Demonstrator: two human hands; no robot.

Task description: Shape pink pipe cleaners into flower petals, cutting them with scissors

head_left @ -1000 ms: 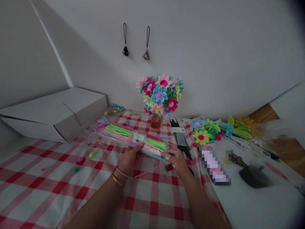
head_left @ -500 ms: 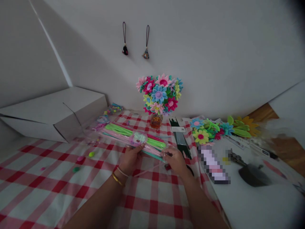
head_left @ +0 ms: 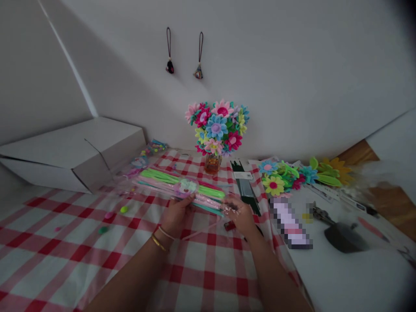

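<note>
A clear plastic bag of fuzzy stems (head_left: 162, 177), green, pink and teal, lies slantwise above the checked cloth, with a round pale label near its middle. My left hand (head_left: 178, 213) grips the bag's lower edge just below that label, thumb on top. At the bag's right end my right hand (head_left: 238, 213) has its fingers pinched on the crinkled plastic. A small red object (head_left: 229, 225) lies beneath the right hand.
A vase (head_left: 212, 164) of fuzzy flowers stands by the wall. Dark green stems (head_left: 246, 186) lie to its right, loose flowers (head_left: 274, 184) beyond. A white box (head_left: 74, 151) is at left. Small pompoms (head_left: 124, 209) dot the red-and-white cloth (head_left: 130, 260).
The bag's right end and my right hand have shifted slightly, with the fingers a little farther over the plastic. My left hand keeps its hold.
</note>
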